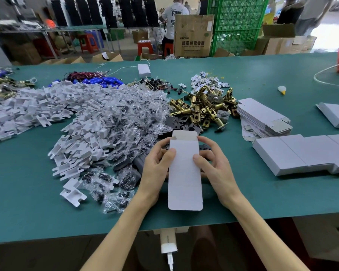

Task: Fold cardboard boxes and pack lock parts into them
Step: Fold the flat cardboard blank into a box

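Cardboard box [185,173]: white paperboard, matt and smooth outside. The inner face of its top flap is duller and greyish.
Stack of flat box blanks [262,116] and folded boxes [294,155]: the same matt pale board, with grey raw board at the tabs of the blanks.
Latch bolts [202,109]: brass-coloured metal, glossy, with bright reflections.
Dark grey plates [184,122]: dull finish, material not determinable.
Inserts [82,106]: white plastic, matt.
Small bags [125,118]: clear film, shiny, crinkled.
Table [27,192]: green covering, matt, even.

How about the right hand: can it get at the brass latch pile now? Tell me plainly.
Probably yes, but it must let go first: the right hand grips the white box. The brass latch pile lies uncovered just beyond the box.
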A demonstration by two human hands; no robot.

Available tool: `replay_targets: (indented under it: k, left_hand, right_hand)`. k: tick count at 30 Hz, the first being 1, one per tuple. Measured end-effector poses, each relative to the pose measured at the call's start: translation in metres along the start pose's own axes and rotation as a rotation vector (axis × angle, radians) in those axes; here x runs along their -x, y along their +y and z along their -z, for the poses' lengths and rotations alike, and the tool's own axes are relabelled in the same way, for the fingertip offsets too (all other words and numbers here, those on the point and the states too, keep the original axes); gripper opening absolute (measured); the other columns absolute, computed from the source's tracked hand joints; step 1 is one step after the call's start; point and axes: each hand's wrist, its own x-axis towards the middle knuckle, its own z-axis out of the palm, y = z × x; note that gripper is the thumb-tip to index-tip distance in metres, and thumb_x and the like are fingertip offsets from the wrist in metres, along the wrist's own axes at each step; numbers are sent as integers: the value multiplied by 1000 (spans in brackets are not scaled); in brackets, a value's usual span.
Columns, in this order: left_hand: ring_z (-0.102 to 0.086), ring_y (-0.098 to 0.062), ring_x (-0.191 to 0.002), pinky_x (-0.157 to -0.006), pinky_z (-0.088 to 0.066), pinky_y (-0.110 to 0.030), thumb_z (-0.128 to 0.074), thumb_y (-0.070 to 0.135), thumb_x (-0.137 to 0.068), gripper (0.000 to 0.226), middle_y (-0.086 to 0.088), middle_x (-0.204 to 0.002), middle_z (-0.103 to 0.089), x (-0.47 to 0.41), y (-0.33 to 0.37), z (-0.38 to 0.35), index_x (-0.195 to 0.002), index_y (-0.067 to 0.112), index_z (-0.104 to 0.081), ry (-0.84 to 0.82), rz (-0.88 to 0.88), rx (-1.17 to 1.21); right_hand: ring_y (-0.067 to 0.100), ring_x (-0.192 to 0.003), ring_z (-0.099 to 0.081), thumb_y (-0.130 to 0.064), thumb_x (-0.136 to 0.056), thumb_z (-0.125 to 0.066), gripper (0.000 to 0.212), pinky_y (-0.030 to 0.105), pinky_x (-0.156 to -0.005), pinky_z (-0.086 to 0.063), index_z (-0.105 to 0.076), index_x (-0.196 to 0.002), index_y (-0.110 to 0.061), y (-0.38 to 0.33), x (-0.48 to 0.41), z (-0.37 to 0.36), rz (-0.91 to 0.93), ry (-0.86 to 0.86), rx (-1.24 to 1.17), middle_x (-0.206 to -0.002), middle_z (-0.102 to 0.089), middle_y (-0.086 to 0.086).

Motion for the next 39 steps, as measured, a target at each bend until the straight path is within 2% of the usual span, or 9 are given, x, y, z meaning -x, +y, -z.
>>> replay_targets:
  k: [5,10,14,19,22,26,30,34,39]
  left_hand:
    - [-66,-24,-89,-75,-55,-48,-66,36,-93,18,-18,-108,-71,2,0,0,-108,27,-69,22,-40,-34]
    - [-65,-20,-83,-70,-54,-38,-69,31,-100,14,-14,-103,-73,2,0,3,-102,17,-70,29,-20,-48]
    - [-68,-12,-80,-65,-55,-25,-66,20,-101,17,-6,-108,-75,1,1,2,-93,6,-67,27,8,-35]
    - [-64,-17,-81,-70,-55,-34,-70,18,-99,13,-11,-107,-72,0,0,4,-97,6,-66,44,-29,-72]
    - [-63,-12,-82,-70,-55,-26,-73,13,-96,14,-2,-98,-69,0,0,4,-107,15,-64,44,-93,-59]
    - [-66,-19,-80,-66,-56,-30,-72,14,-97,19,-13,-103,-69,0,-2,4,-114,22,-66,11,-93,-57]
    - [-66,-16,-80,-70,-54,-33,-70,27,-97,14,-5,-94,-74,2,-1,2,-104,14,-74,-7,-46,-90]
    - [-64,-24,-81,-72,-51,-41,-68,29,-98,27,-23,-100,-73,3,1,-1,-104,3,-71,-15,-34,-63]
    - [-63,-28,-81,-69,-50,-40,-63,33,-101,35,-29,-102,-70,4,5,-2,-104,-1,-70,-13,-41,-54]
  right_hand:
    - [21,-93,-67,-29,-89,-63,42,34,-72,-59,-58,-131,-27,0,0,1,30,-35,24,-106,-66,17]
    - [22,-97,-65,-33,-94,-60,22,55,-79,-55,-62,-111,-19,-1,2,0,59,22,53,-105,-66,1]
    - [15,-87,-66,-24,-94,-65,14,51,-79,-56,-65,-100,-11,0,2,1,61,42,38,-96,-68,-3]
    - [5,-91,-67,-6,-98,-65,3,35,-69,-61,-66,-96,-5,3,2,2,102,46,41,-101,-69,-1]
    - [22,-96,-66,-6,-98,-65,9,37,-68,-62,-64,-104,-12,2,2,2,130,59,60,-104,-67,2]
    - [34,-85,-67,-6,-99,-63,32,45,-70,-60,-60,-125,-25,0,3,0,117,48,27,-102,-70,-2]
    - [17,-92,-69,-12,-101,-62,11,40,-74,-60,-70,-107,-18,3,2,2,139,35,110,-100,-73,-3]
    - [17,-84,-69,-18,-101,-64,8,32,-68,-60,-71,-100,-19,3,2,1,147,29,98,-95,-74,-2]
    - [21,-81,-65,-29,-99,-65,8,44,-70,-56,-70,-97,-24,1,2,0,156,23,103,-93,-72,-1]
